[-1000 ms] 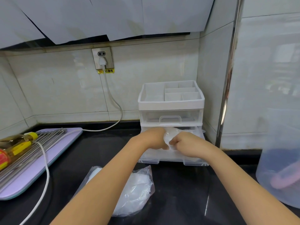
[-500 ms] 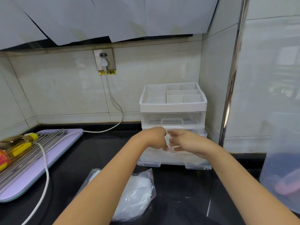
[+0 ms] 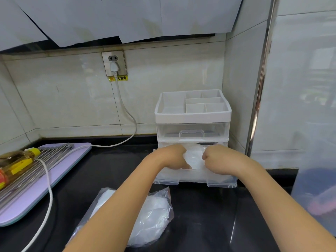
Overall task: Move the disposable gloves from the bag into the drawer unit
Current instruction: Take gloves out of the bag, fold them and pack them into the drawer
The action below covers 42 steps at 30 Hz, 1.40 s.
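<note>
As left hand [image 3: 173, 158] grips, gloves [image 3: 194, 158] crumpled, translucent

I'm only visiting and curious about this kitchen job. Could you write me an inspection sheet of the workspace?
Surface: black countertop.
Job's things: drawer unit with lower drawer pulled out; crumpled gloves over it; bag lying in front, more gloves inside.
Clutter: oil bottle lying on a metal rack on a purple board.
Hands: left hand and right hand both grip the gloves.
Cables: white cable runs from the wall socket across the board.
Surroundings: tiled walls; translucent container at right.
</note>
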Each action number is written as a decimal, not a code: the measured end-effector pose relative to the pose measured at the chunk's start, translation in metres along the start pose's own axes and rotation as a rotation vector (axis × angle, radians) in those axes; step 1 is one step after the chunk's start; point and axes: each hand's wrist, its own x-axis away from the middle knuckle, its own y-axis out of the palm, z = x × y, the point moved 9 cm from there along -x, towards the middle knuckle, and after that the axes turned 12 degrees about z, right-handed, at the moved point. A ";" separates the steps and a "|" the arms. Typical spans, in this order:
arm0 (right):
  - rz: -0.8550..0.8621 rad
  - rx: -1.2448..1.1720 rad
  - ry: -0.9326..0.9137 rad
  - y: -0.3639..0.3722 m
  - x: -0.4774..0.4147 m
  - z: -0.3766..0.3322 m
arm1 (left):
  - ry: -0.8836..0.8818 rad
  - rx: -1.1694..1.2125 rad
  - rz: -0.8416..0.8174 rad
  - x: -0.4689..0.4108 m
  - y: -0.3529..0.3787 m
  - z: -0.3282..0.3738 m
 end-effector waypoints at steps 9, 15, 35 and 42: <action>0.039 -0.101 -0.053 -0.001 -0.002 -0.010 | 0.053 -0.003 -0.062 -0.003 0.004 0.007; -0.046 -0.198 -0.070 0.014 -0.006 -0.018 | 0.107 0.060 -0.106 -0.005 0.015 0.014; 0.053 -0.057 0.175 0.013 -0.019 0.010 | -0.010 -0.086 -0.127 -0.012 0.016 -0.006; 0.211 -0.124 0.024 -0.018 -0.003 0.001 | -0.057 0.142 0.092 0.018 -0.037 -0.015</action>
